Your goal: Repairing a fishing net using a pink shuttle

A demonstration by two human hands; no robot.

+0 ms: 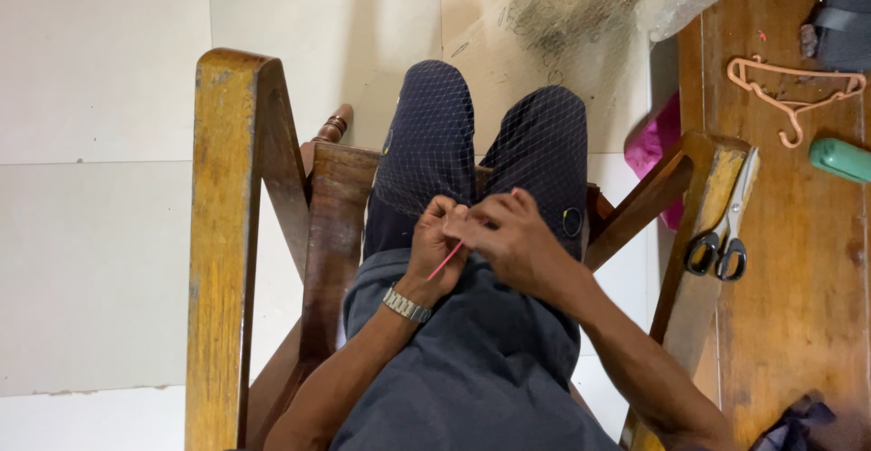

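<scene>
I sit in a wooden chair (222, 233) with a fine mesh net (544, 34) draped over my dark-trousered knees and trailing away across the floor. My left hand (435, 247), with a metal watch on the wrist, pinches the net and a thin pink needle-like stick (445, 260) that points down toward my lap. My right hand (513, 233) is closed on the net right beside it, the fingertips of both hands touching.
Black-handled scissors (723, 233) lie on the chair's right armrest. A wooden table (798, 306) at right holds a pink clothes hanger (794, 93), a green object (839, 159) and dark cloth. A magenta cloth (655, 147) sits below. Pale floor tiles lie at left.
</scene>
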